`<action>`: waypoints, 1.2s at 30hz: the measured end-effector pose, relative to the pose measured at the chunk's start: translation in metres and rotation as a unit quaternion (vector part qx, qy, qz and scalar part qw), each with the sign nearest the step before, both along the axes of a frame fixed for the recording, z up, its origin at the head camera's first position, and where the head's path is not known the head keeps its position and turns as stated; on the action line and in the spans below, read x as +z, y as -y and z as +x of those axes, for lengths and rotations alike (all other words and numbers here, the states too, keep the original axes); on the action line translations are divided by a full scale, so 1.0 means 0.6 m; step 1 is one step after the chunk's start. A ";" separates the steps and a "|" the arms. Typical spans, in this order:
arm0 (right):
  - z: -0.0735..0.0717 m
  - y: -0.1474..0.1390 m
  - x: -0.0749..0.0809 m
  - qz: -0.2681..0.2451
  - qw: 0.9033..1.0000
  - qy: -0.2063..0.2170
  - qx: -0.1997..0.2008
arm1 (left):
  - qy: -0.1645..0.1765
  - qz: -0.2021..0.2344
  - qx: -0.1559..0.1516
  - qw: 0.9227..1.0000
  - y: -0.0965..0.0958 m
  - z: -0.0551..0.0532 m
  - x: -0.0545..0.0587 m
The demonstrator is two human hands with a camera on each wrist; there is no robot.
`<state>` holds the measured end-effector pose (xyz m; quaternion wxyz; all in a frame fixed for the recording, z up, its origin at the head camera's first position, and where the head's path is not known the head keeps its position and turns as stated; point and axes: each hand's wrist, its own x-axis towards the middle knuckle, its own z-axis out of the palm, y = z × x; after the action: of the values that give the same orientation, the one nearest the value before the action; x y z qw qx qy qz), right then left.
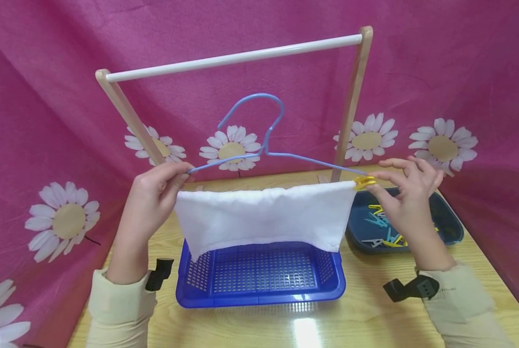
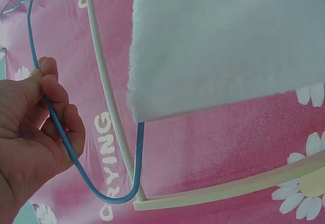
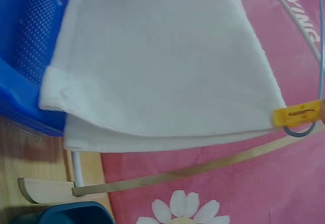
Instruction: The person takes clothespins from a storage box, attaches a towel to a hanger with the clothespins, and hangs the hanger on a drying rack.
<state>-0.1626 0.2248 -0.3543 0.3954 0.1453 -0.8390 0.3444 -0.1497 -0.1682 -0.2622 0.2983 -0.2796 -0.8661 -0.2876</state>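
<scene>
A blue wire hanger (image 1: 259,95) is held up between both hands, hook upward. My left hand (image 1: 152,198) grips its left end; in the left wrist view the curled fingers (image 2: 57,89) wrap the wire. A white towel (image 1: 263,217) hangs folded over the hanger's lower bar. At the towel's upper right corner my right hand (image 1: 409,198) pinches a yellow clothespin (image 1: 363,182) between thumb and index finger, its other fingers raised. The right wrist view shows this clothespin (image 3: 297,114) at the towel corner beside the hanger's bent end.
A blue perforated basket (image 1: 259,299) stands on the wooden table (image 1: 229,328) beneath the towel. To its right, a dark teal bin (image 1: 450,223) holds several yellow, blue and grey clothespins. Behind the hanger rises a wooden rack with a white bar (image 1: 233,59). Pink flowered cloth (image 1: 311,111) surrounds the table.
</scene>
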 end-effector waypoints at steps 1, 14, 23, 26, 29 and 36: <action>0.001 -0.002 0.003 0.002 1.000 0.009 0.005 | -0.002 0.003 -0.004 1.000 0.000 0.000 0.000; 0.005 -0.009 0.031 -0.026 0.995 0.075 0.060 | -0.022 0.031 -0.022 0.999 0.005 0.005 -0.005; 0.004 -0.017 0.021 -0.094 0.982 0.155 0.059 | -0.019 0.044 -0.037 0.998 -0.002 0.009 -0.004; 0.003 -0.020 0.016 -0.120 0.977 0.152 0.086 | -0.011 0.051 -0.040 0.998 -0.004 0.007 -0.006; 0.000 -0.021 0.013 -0.141 0.973 0.141 0.116 | 0.010 0.052 -0.029 0.998 -0.004 0.006 -0.008; 0.003 -0.023 0.007 -0.143 0.968 0.160 0.132 | 0.050 0.042 0.022 0.998 -0.002 0.002 -0.012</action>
<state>-0.1611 0.2386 -0.3499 0.2234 0.1398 -0.8071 0.5284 -0.1483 -0.1667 -0.2693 0.2722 -0.2332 -0.8729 -0.3309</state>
